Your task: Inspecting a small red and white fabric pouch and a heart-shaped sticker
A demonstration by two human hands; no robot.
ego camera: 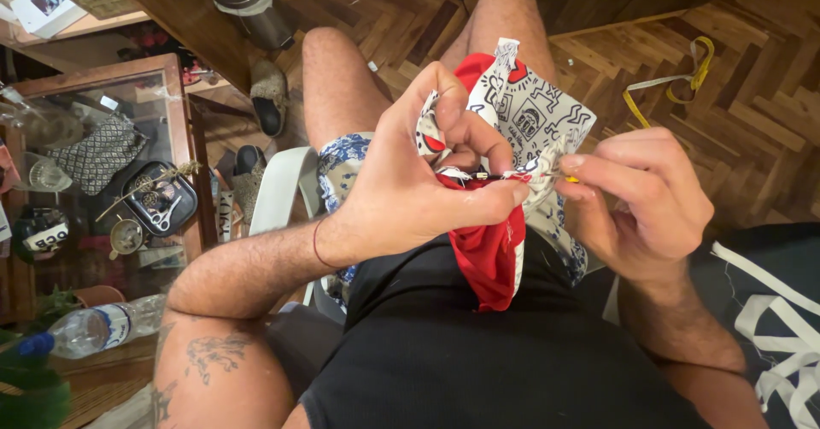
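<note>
My left hand (418, 185) grips a bunched piece of fabric (530, 113), white with black doodle drawings and a red lining (491, 254) that hangs down over my lap. My right hand (636, 198) pinches the fabric's edge from the right, with a small yellow-tipped thing between its fingertips. Both hands meet over my lap, above my black shirt (478, 352). Whether a needle or pin sits at the pinch I cannot tell.
A glass-topped side table (175, 121) at the left holds a tray with scissors (158, 198). A plastic bottle (90, 328) lies near the lower left. A yellow measuring tape (675, 79) lies on the parquet floor at upper right. Sandals (269, 96) rest by my leg.
</note>
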